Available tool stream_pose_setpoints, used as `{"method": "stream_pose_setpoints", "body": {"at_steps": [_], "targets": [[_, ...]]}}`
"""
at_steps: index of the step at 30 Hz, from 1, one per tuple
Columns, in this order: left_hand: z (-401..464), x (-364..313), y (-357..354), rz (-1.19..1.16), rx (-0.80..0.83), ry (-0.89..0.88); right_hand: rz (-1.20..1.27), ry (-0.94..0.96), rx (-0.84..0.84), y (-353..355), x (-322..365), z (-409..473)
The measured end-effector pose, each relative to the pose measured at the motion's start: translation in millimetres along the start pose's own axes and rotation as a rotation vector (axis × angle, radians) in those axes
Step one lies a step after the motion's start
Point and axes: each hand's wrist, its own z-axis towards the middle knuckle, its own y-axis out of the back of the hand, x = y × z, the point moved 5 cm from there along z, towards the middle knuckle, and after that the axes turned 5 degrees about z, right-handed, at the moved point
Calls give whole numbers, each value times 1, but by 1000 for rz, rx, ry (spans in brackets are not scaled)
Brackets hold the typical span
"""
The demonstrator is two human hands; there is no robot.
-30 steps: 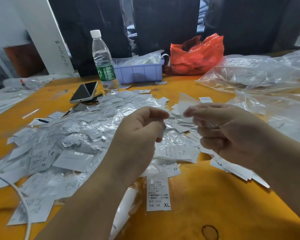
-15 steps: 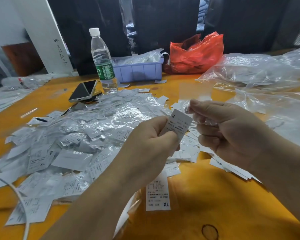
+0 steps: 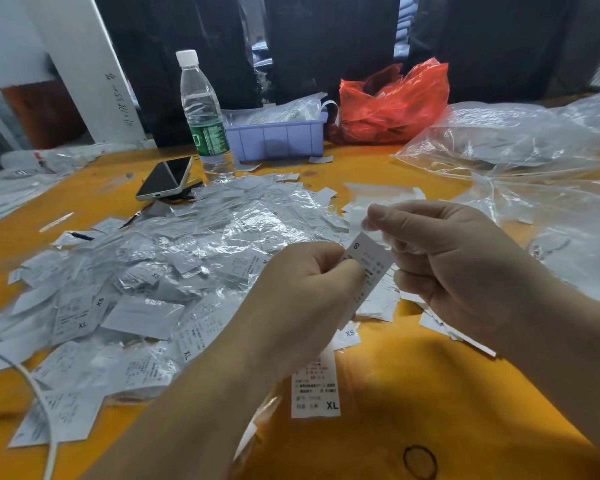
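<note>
Head view: found the left hand (image 3: 302, 292) pinching a white label (image 3: 369, 265) marked S between thumb and forefinger, raised over the orange table (image 3: 465, 393) just beside the right hand (image 3: 465, 271). Found the right hand pinching a small clear bag (image 3: 378, 199) at the fingertips, remaining fingers curled, bag mouth not discernible. Judged the label liable to buckle or miss the opening if pushed in askew against limp film held at one edge; judged either piece, if slipped, liable to vanish into the heap of labels (image 3: 187, 258) below.

left hand (image 3: 302, 292) bare | right hand (image 3: 458, 268) bare | forearms bare | nails short
</note>
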Motion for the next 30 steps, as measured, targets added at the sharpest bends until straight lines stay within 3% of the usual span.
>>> {"method": "stream_pose_setpoints", "body": {"at_steps": [23, 30], "targets": [[5, 13, 6, -300, -30, 147, -79, -48, 75, 0, -5, 1], [4, 14, 8, -246, -88, 185, -121, -56, 43, 1, -3, 1]]}}
